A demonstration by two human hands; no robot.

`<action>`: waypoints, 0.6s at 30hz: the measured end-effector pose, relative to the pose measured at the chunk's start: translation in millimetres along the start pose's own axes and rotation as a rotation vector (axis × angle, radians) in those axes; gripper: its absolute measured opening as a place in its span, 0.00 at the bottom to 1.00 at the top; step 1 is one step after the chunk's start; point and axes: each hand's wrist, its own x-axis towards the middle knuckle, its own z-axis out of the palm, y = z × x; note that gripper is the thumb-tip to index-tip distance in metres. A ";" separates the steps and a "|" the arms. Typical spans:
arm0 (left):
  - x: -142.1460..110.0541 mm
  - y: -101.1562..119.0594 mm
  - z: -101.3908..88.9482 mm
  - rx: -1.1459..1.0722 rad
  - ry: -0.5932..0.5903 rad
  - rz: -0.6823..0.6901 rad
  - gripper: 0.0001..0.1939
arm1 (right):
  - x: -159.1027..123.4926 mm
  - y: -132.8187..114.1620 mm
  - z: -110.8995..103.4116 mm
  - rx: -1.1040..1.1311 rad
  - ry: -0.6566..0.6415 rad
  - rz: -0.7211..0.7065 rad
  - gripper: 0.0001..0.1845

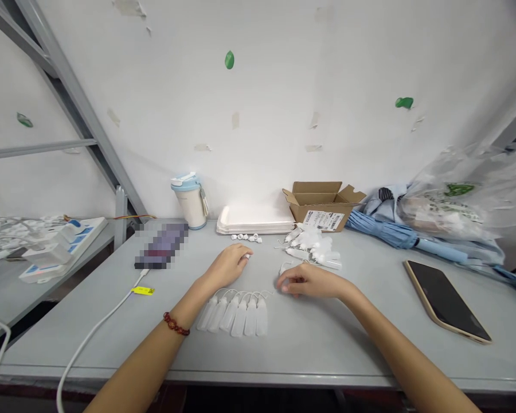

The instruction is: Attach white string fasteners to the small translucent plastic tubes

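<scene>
My left hand (229, 265) is closed in a pinch at the middle of the table, with a small white cap (247, 256) at its fingertips. A short row of similar white caps (246, 237) lies just beyond it. To the right, my right hand (310, 281) is curled low over the table, thumb and fingers together; what they hold, if anything, is hidden. Behind its fingers shows part of a whitish piece (285, 267). Several flat translucent plastic bottles (239, 318) with thin curved tubes lie side by side nearer me. A loose pile of similar bottles (316, 244) sits beyond my right hand.
White stacked trays (258, 219) and an open cardboard box (322, 201) stand against the wall. A tumbler (190, 201) and a cabled purple device (163, 245) are left. A phone (447, 301), blue umbrella (382, 229) and plastic bag (456, 195) lie right.
</scene>
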 end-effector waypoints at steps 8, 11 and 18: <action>1.1 12.4 -1.3 -0.293 -0.002 -0.108 0.13 | 9.4 2.6 18.9 -0.303 0.320 -0.063 0.11; 1.9 14.2 -1.7 -0.571 -0.043 -0.192 0.15 | 13.2 1.6 26.6 -0.433 0.418 -0.109 0.11; 0.5 21.8 -3.0 -0.834 -0.083 -0.220 0.18 | 20.2 -2.6 42.4 -0.403 0.495 -0.308 0.09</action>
